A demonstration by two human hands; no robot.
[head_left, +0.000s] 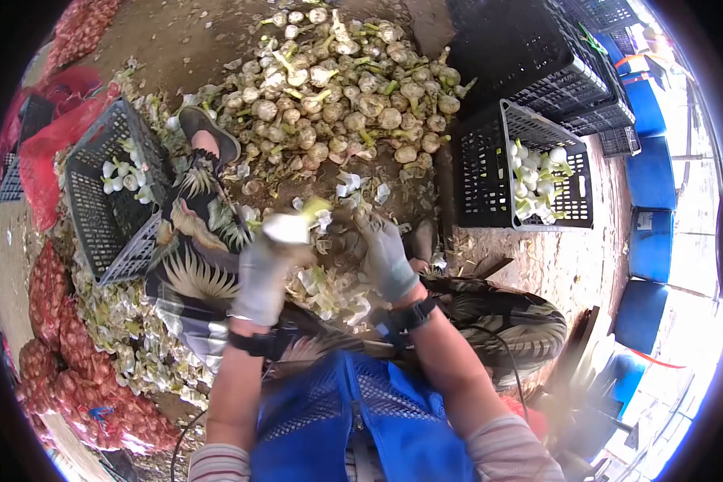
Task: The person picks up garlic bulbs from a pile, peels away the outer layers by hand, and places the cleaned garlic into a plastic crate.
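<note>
A black crate (pixel 104 205) is lying at the left with a few peeled bulbs. The gloved left hand (pixel 263 277) is gripping a white onion bulb (pixel 287 228) above the lap. The gloved right hand (pixel 387 255) is hanging just beside it; its grip cannot be told. Another crate (pixel 490 173) is standing to the right.

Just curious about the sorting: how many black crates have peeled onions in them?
2. One crate lies tilted on the left by the shoe; another crate stands on the right. The stacked crates behind look empty, though their insides are partly hidden.
</note>
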